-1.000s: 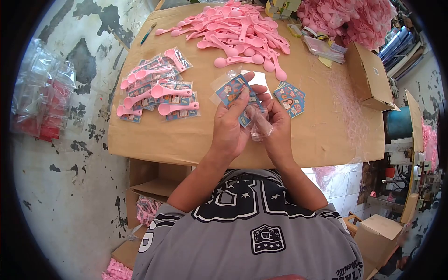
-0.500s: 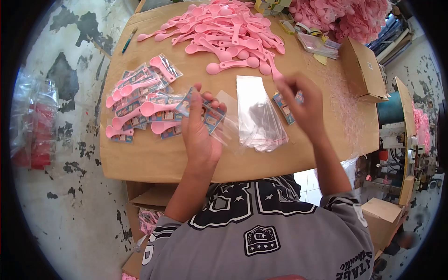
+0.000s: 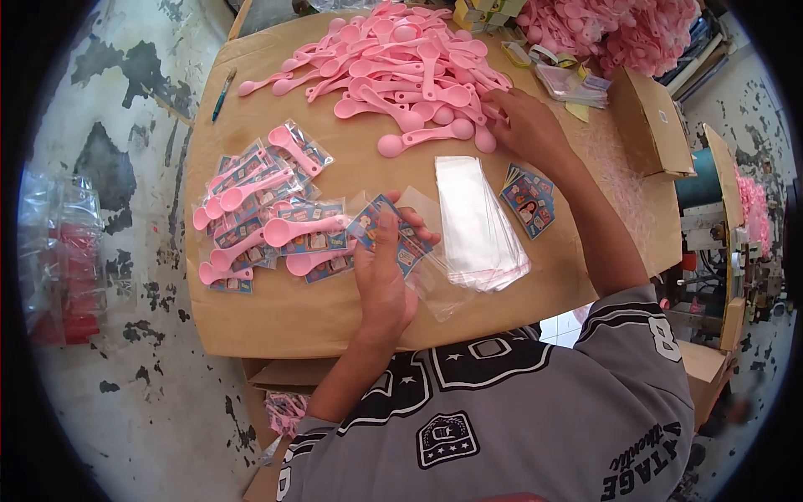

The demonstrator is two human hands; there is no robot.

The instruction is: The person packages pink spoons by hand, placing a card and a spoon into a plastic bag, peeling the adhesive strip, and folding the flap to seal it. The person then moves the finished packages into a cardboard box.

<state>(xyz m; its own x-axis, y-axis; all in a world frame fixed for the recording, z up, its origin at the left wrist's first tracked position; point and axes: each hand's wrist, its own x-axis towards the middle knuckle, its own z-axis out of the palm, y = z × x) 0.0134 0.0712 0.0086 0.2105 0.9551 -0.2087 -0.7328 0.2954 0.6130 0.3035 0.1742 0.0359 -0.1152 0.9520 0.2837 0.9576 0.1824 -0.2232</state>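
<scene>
My left hand [image 3: 386,276] is closed on several small blue printed cards [image 3: 386,230], the thumb lying across them. A clear plastic bag [image 3: 431,289] hangs beside that hand, partly hidden by it. At the right edge of a heap of pink double-ended measuring spoons [image 3: 410,71], my right hand [image 3: 529,125] has its fingers curled down on a spoon, mostly covered by the fingers. Between the hands lies a stack of clear plastic bags [image 3: 477,222]. A small fanned stack of cards [image 3: 529,201] is just below my right forearm.
Bagged spoons with cards [image 3: 268,209] are piled on the table's left side. A pen [image 3: 222,96] lies near the far left edge. At the right stand a cardboard box [image 3: 648,121] and, farther back, a large mass of pink spoons [image 3: 611,29]. Brown paper covers the table [image 3: 276,322].
My right hand has moved up and away from the card stack to the edge of the spoon heap, uncovering the cards. The view has shifted; my left hand still grips its cards.
</scene>
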